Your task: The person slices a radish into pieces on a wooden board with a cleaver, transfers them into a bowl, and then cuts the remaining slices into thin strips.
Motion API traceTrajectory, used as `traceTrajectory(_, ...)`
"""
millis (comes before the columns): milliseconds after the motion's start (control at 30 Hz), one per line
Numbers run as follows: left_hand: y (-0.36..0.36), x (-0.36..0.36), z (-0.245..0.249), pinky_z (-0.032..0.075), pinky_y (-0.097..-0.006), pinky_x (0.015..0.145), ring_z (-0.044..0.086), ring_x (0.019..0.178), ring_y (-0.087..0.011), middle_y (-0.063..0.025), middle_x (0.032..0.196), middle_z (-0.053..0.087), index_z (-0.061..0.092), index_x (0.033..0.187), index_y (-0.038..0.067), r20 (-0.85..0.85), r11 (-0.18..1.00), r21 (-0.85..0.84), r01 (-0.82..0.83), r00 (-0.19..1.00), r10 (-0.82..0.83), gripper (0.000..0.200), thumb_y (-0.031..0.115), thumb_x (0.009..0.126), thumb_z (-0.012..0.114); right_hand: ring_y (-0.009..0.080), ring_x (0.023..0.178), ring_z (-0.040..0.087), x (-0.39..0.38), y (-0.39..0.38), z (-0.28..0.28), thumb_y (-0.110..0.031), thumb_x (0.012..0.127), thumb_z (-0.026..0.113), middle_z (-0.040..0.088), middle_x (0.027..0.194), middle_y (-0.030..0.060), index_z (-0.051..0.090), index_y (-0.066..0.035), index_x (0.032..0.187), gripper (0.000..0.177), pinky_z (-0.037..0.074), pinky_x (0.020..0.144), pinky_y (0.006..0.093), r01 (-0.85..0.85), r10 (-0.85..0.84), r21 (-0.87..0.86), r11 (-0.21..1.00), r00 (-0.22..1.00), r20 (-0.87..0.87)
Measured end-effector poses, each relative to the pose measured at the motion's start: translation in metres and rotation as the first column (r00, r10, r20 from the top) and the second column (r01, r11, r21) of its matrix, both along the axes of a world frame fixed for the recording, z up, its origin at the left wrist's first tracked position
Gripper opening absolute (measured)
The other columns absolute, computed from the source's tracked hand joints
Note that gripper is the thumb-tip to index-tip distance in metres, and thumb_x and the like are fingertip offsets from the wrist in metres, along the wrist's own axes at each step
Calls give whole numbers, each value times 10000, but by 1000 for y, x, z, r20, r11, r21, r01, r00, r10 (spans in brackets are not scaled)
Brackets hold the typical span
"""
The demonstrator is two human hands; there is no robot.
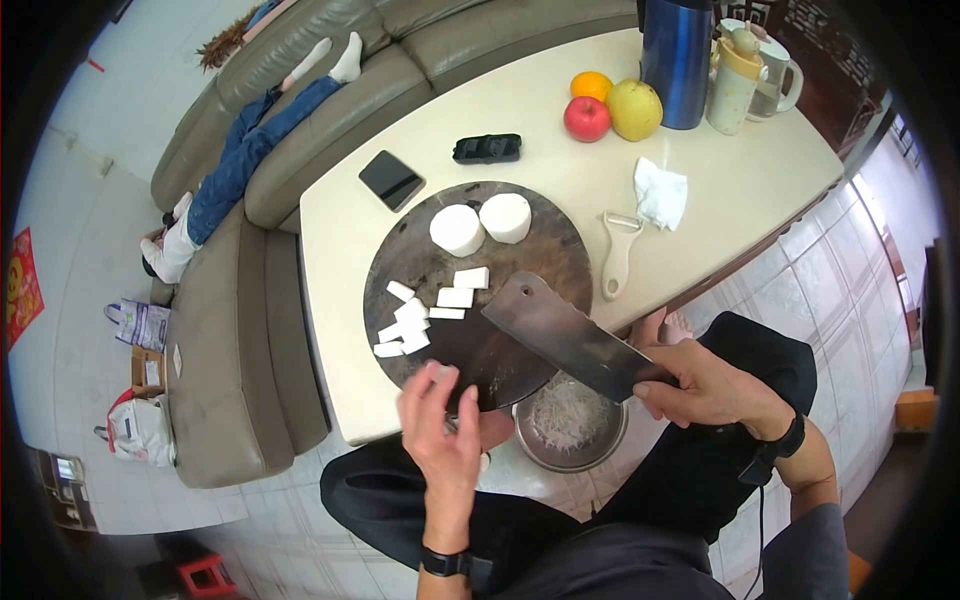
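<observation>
My right hand (705,385) grips the handle of a cleaver (570,338), whose broad dark blade is held over the near right edge of a round cutting board (555,225). By the board's near edge, my left hand (442,430) is open with its fingers apart; a pale spot shows at a fingertip, too small to name. Small cut blocks of what looks like white radish (410,312) lie on the board's left and middle. Two thick white round pieces (457,231) stand behind them. Below the board, a metal bowl (622,435) holds fine white shreds (568,415).
On the table (340,260) lie a phone (391,181), a black case-like object (487,149), a peeler (620,250) and a crumpled tissue (661,193). Fruit (636,110), a blue flask (676,65) and a bottle (735,90) stand behind. A person (240,150) lies on the sofa (215,370).
</observation>
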State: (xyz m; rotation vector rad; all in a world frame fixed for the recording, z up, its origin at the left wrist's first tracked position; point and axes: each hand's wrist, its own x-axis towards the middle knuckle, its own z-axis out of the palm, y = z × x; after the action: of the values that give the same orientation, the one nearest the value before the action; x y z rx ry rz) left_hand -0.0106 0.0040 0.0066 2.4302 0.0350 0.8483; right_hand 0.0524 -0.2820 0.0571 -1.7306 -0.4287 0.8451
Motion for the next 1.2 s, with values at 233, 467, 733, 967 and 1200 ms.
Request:
traceTrajectory(233, 18, 12, -15, 497, -391, 884, 631, 1012, -336, -176, 1085, 668, 677, 1027, -2, -155, 1000, 10, -3, 988, 5, 294, 11, 745, 759, 177, 494, 532, -1, 10, -6, -58, 891, 539, 552, 596, 131, 577, 70, 1113, 259, 436, 496, 301, 0, 4, -24, 1000, 986, 169)
traceTrajectory(467, -24, 4, -29, 495, -394, 875, 629, 986, -324, -159, 1091, 657, 671, 1000, -3, -52, 991, 38, 131, 990, -129, 330, 37, 706, 817, 344, 596, 609, 6, 28, 4, -51, 872, 537, 589, 701, 224, 575, 35, 1161, 303, 475, 566, 388, -63, 77, -46, 997, 881, 467)
traceTrajectory(733, -14, -4, -41, 494, -470, 845, 597, 965, -366, -174, 1051, 636, 697, 942, -18, -31, 951, 190, 243, 970, -241, 263, 63, 724, 820, 324, 589, 651, 6, 39, 2, -73, 702, 663, 618, 681, 175, 565, 61, 944, 293, 499, 497, 397, -123, 275, -254, 959, 617, 738)
traceTrajectory(967, -5, -11, -52, 468, -508, 920, 632, 996, -394, -178, 1064, 669, 709, 971, -3, -74, 942, 244, 232, 973, -221, 212, 64, 775, 668, 285, 521, 633, 4, 43, 16, -60, 727, 625, 582, 618, 161, 545, 90, 869, 221, 470, 410, 375, -214, 415, -364, 906, 616, 670)
traceTrajectory(1200, -1, -19, -62, 439, -506, 968, 634, 1036, -386, -167, 1101, 681, 719, 988, 27, -95, 965, 174, 197, 979, -182, 276, 251, 834, 671, 249, 508, 629, 3, 50, 13, -57, 719, 618, 561, 590, 152, 542, 117, 813, 212, 472, 385, 345, -219, 465, -432, 875, 628, 624)
